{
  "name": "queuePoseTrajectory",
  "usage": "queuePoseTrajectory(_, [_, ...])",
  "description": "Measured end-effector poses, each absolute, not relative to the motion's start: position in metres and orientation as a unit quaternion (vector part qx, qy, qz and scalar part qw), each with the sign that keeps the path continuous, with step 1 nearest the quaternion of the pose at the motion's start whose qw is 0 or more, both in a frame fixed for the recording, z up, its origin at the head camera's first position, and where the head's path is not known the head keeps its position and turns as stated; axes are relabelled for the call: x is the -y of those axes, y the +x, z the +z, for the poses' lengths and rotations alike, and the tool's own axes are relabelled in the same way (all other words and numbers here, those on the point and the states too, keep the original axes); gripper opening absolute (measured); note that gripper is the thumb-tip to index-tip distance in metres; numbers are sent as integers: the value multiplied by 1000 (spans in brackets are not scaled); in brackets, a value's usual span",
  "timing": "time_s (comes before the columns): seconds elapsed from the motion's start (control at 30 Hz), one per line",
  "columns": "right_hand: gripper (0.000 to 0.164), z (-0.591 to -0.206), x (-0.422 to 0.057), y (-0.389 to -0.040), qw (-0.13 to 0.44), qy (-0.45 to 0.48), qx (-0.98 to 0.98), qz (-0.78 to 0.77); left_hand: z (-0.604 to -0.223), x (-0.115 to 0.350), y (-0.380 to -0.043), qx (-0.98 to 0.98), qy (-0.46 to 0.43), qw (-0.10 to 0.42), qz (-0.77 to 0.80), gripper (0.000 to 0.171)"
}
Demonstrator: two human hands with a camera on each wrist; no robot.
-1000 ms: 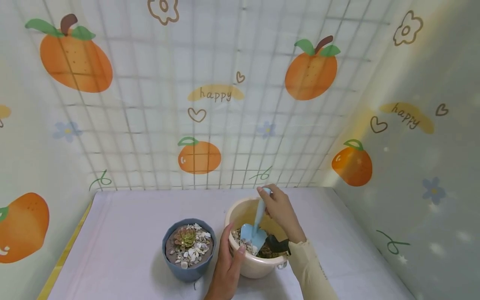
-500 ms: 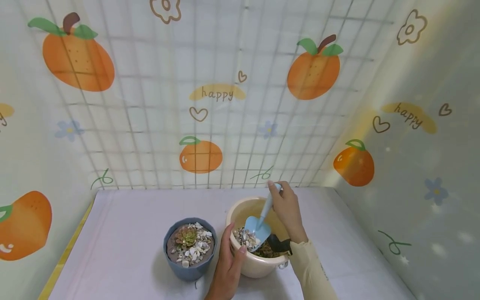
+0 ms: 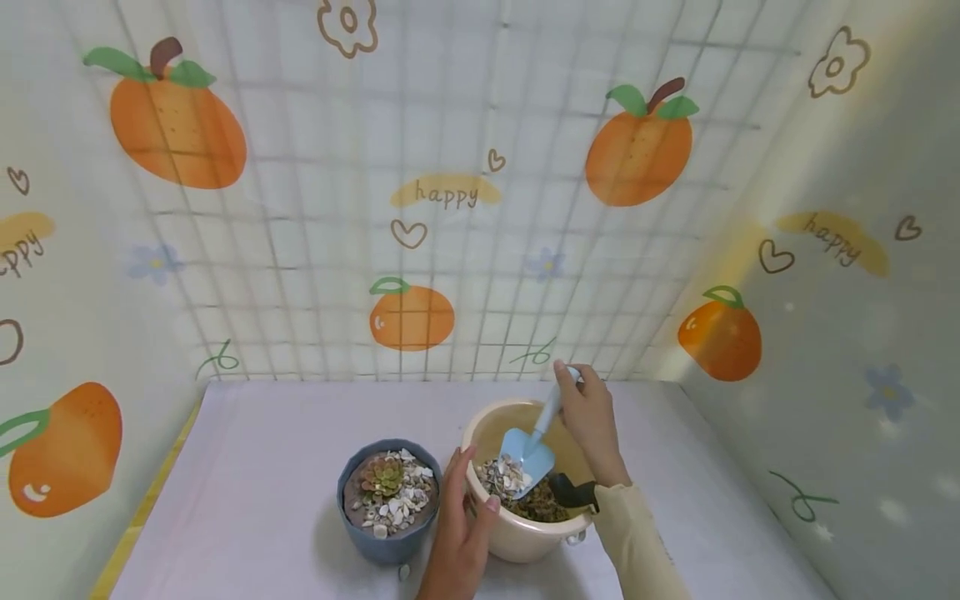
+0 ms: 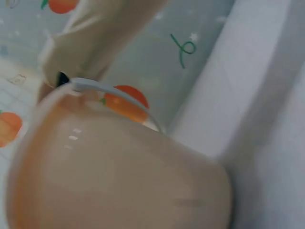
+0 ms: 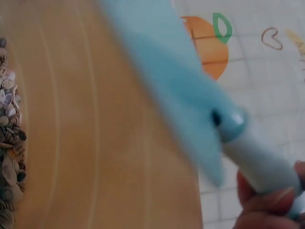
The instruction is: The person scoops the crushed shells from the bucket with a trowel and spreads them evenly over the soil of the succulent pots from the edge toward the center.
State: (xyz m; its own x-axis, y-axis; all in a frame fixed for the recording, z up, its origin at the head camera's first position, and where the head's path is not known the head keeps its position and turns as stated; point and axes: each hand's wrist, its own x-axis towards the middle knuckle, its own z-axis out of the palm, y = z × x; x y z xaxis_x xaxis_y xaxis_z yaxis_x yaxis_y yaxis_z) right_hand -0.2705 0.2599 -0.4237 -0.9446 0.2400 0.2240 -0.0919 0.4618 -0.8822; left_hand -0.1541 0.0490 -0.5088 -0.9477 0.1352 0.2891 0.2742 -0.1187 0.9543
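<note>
My right hand (image 3: 591, 414) grips the handle of a light blue garden trowel (image 3: 550, 408), its blade slanting down inside a cream bucket (image 3: 517, 546). White stone or shell chips (image 3: 513, 477) overlap the blade's lower part. The right wrist view shows the trowel (image 5: 167, 81) blurred above the bucket's tan inner wall (image 5: 114, 143), with the fingers around its handle. My left hand (image 3: 461, 525) rests against the bucket's left side, fingers straight along the outside and thumb near the front rim. Brownish granular material (image 3: 543, 506) lies in the bucket. In the left wrist view, the bucket (image 4: 128, 176) fills the foreground.
Left of the bucket stands a blue-grey pot (image 3: 384, 546) with a succulent (image 3: 382, 477) and white chips. One small stone (image 3: 404, 572) lies in front of it. A black piece (image 3: 572, 492) sits at the right cuff. Behind the white table (image 3: 277, 450) hangs a printed curtain over a grid.
The trowel and my right hand have shifted to the right and tilted more, uncovering more white chips in the bucket. The head view has shifted slightly. My left hand stays at the bucket.
</note>
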Motion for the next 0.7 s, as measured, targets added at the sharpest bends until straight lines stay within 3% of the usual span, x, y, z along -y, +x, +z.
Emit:
queuePoseTrajectory(0.5, [53,-400,-238,-280,176,-13,798,576,-481,-1,-164,659,-127,125,-730,62])
queuePoseTrajectory(0.7, [50,-395,-207,-289,173,19,790,588,-479,28,-170,680,-101,194,-700,61])
